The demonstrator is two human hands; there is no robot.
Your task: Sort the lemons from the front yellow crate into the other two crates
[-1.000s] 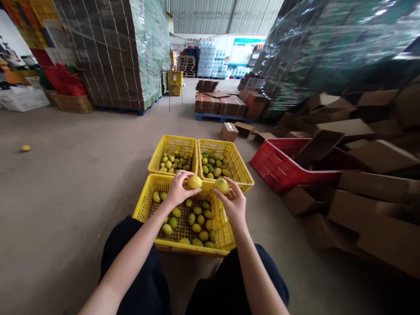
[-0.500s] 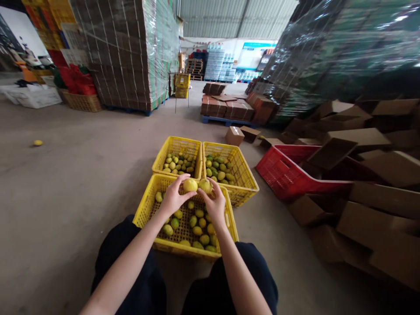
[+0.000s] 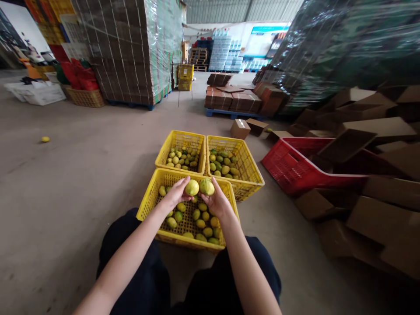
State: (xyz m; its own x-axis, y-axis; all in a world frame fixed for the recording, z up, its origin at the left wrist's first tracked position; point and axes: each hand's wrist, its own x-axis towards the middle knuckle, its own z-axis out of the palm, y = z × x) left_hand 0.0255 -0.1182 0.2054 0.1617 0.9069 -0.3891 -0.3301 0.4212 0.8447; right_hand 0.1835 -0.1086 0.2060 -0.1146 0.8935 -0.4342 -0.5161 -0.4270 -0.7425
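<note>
While a lone lemon (image 3: 45, 139) lay on the floor far to the left, where a careless step could have crushed it, the left hand (image 3: 177, 192) was over the near yellow crate (image 3: 190, 243), its fingers curved around one side of the left lemon (image 3: 192, 187) and parted only as far as the fruit's girth. That grip looked light, with much of the peel bare, so a loosened fingertip could have let the fruit drop onto the scattered lemons below and bruised both. Just beside it, the right lemon (image 3: 207, 187) sat against the half-closed fingers of the right hand (image 3: 219, 202), seemingly cradled from below and the right; a turn of that wrist could have tipped it out. With the two lemons so close, a small inward jerk could have knocked one against the other. Behind, to the right, the far-right yellow crate (image 3: 246, 190) stood near enough that a fumbled fruit could have bounced in and mixed with its load, while the red crate (image 3: 282, 168) lay well apart, beyond likely reach.
</note>
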